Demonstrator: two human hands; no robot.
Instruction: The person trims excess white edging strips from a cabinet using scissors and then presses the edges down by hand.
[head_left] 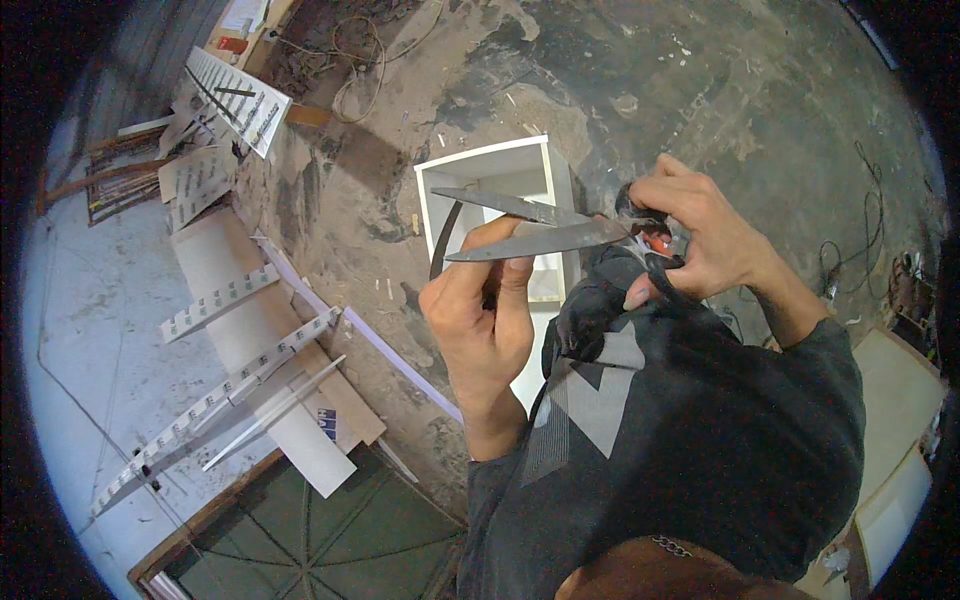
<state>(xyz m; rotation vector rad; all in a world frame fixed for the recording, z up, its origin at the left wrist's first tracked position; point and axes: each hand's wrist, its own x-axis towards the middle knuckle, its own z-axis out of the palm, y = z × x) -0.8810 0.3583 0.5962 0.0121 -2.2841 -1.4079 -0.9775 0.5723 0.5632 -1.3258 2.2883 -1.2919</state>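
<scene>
My right hand (695, 220) grips a large pair of scissors (550, 240) by its black handles, with a bit of orange near the pivot. The two long grey blades are spread apart and point left. Between their tips runs a thin, curved dark strip (446, 238). Beside the lower blade, my left hand (480, 325) is closed with its fingers curled, and the strip's lower end goes down to it. The exact grip is partly hidden by the fingers. Behind the blades and left hand stands an open white box (485, 155).
On the left, a pale surface (100, 290) bears cardboard pieces (225, 270) and long white strips (230, 385). A printed white board (240, 100) stands at the upper left. Cables (375, 60) lie on the stained floor (700, 90). Flat panels (890, 400) lean at the right.
</scene>
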